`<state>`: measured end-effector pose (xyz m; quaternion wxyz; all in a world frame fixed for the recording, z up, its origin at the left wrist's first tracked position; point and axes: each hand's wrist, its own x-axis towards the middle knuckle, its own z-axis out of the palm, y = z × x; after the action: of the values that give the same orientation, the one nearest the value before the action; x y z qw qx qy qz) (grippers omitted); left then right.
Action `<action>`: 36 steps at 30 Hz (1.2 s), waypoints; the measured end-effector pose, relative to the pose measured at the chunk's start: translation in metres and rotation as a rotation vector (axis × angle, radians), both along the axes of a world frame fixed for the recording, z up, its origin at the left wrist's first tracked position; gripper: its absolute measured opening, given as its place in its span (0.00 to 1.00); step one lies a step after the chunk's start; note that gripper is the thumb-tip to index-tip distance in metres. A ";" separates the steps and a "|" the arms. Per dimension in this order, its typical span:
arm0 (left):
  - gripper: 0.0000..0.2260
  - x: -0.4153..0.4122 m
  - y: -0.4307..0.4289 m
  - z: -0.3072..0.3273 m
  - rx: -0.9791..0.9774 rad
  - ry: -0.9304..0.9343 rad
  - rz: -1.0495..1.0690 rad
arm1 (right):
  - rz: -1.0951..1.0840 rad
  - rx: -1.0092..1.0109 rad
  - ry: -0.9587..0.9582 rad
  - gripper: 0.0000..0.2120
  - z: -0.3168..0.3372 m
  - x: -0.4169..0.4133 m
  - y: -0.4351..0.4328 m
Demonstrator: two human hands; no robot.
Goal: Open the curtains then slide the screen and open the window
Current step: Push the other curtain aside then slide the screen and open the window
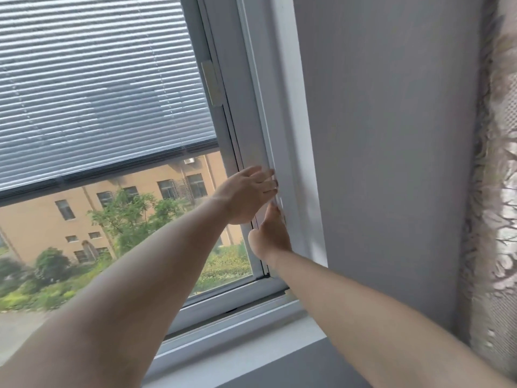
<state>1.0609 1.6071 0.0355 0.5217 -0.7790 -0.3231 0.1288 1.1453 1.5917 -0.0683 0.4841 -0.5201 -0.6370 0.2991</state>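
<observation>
A window (229, 163) with a white frame (282, 107) fills the left half, and its pane shows a tan building and trees outside. My left hand (249, 193) reaches to the frame's right side, fingers extended and touching the white edge strip. Just below it my right hand (270, 233) presses its fingertips against the same strip. Whether either hand grips a screen handle is hidden by the fingers. A patterned curtain (495, 191) hangs bunched at the far right, drawn away from the window.
A horizontal slatted blind (98, 79) covers the upper pane, lowered about halfway. A grey wall (391, 163) stands between frame and curtain. The white sill (251, 340) runs along the bottom beneath my arms.
</observation>
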 end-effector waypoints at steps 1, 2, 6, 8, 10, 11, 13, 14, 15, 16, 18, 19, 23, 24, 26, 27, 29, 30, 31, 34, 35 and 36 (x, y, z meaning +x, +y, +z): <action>0.24 -0.002 0.000 -0.001 0.005 0.012 0.012 | 0.019 -0.010 -0.005 0.42 0.001 -0.001 0.001; 0.23 -0.005 0.001 -0.001 -0.001 0.016 0.003 | 0.023 -0.027 -0.008 0.42 0.001 -0.004 0.003; 0.17 -0.017 0.003 -0.006 -0.021 0.041 -0.051 | -0.003 -0.106 -0.018 0.43 0.000 -0.013 0.013; 0.20 -0.018 0.005 -0.008 -0.030 0.021 -0.014 | -0.020 -0.126 -0.022 0.43 0.000 -0.016 0.017; 0.25 -0.014 0.009 -0.009 -0.045 0.017 0.063 | -0.049 -0.144 -0.021 0.45 0.001 -0.021 0.021; 0.26 -0.012 0.010 -0.009 -0.045 0.022 0.094 | -0.068 -0.159 -0.016 0.46 0.002 -0.022 0.021; 0.29 -0.009 0.014 -0.009 -0.041 0.032 0.133 | -0.094 -0.202 -0.027 0.46 0.004 -0.025 0.023; 0.30 -0.008 0.016 -0.010 -0.036 0.037 0.150 | -0.098 -0.226 -0.040 0.46 0.004 -0.026 0.024; 0.31 -0.007 0.019 -0.010 -0.026 0.046 0.172 | -0.098 -0.243 -0.051 0.46 0.005 -0.025 0.025; 0.31 -0.007 0.022 -0.010 -0.012 0.057 0.190 | -0.099 -0.250 -0.052 0.46 0.006 -0.025 0.026; 0.31 -0.007 0.026 -0.010 0.019 0.086 0.210 | -0.091 -0.263 -0.041 0.46 0.008 -0.022 0.028; 0.30 -0.006 0.027 -0.010 0.030 0.097 0.216 | -0.082 -0.277 -0.034 0.46 0.008 -0.021 0.028; 0.28 -0.010 0.032 -0.010 0.057 0.134 0.217 | -0.060 -0.297 0.015 0.48 0.004 -0.015 0.031; 0.28 -0.012 0.034 -0.011 0.058 0.133 0.207 | -0.062 -0.289 0.030 0.47 0.001 -0.014 0.033; 0.29 -0.015 0.035 -0.010 0.065 0.131 0.189 | -0.066 -0.269 0.063 0.45 -0.003 -0.010 0.033; 0.29 -0.016 0.036 -0.010 0.070 0.129 0.181 | -0.070 -0.256 0.071 0.44 -0.004 -0.008 0.032; 0.28 -0.016 0.036 -0.009 0.072 0.133 0.171 | -0.082 -0.232 0.071 0.42 -0.007 -0.006 0.031; 0.28 -0.016 0.036 -0.009 0.076 0.133 0.169 | -0.085 -0.216 0.071 0.41 -0.008 -0.006 0.030; 0.28 -0.016 0.036 -0.009 0.081 0.129 0.168 | -0.089 -0.200 0.068 0.41 -0.009 -0.006 0.029; 0.28 -0.016 0.037 -0.010 0.092 0.112 0.176 | -0.083 -0.175 0.044 0.39 -0.011 -0.004 0.028; 0.28 -0.016 0.037 -0.011 0.098 0.110 0.181 | -0.077 -0.173 0.044 0.39 -0.012 -0.003 0.028; 0.28 -0.016 0.038 -0.012 0.103 0.111 0.184 | -0.074 -0.171 0.051 0.40 -0.012 -0.003 0.028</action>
<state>1.0450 1.6452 0.0237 0.5643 -0.7099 -0.3700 0.2021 1.1426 1.6195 -0.0807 0.4646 -0.5748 -0.5769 0.3478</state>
